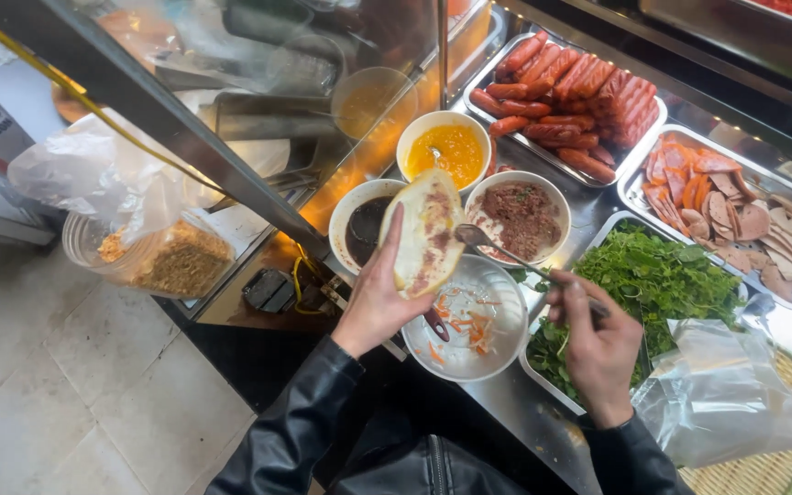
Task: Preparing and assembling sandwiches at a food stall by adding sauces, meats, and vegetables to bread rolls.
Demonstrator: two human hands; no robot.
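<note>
Bread roll (pixel 425 234), split and smeared inside, sits tilted in the left hand (pixel 373 302), fingers curled round its edge, above the steel bowl (pixel 469 325) at the counter's front edge; right hand (pixel 598 344) pinches a spoon (pixel 497 247) with its bowl beside the crumb; a slack grip could likely tip filling onto the pickle shreds; brown mince bowl (pixel 522 218), dark sauce bowl (pixel 364 229), herb tray (pixel 653 275) crowd close.

Split bread roll (pixel 428 234) in left hand (pixel 373 298), above near-empty bowl (pixel 497 353). Spoon (pixel 497 249) in right hand (pixel 598 344), bowl end just beside roll. Behind: three bowls (pixel 520 215); tray of sausages (pixel 566 101) farther back. Herb tray (pixel 657 275) right; sliced-meat tray (pixel 744 211) beyond.
</note>
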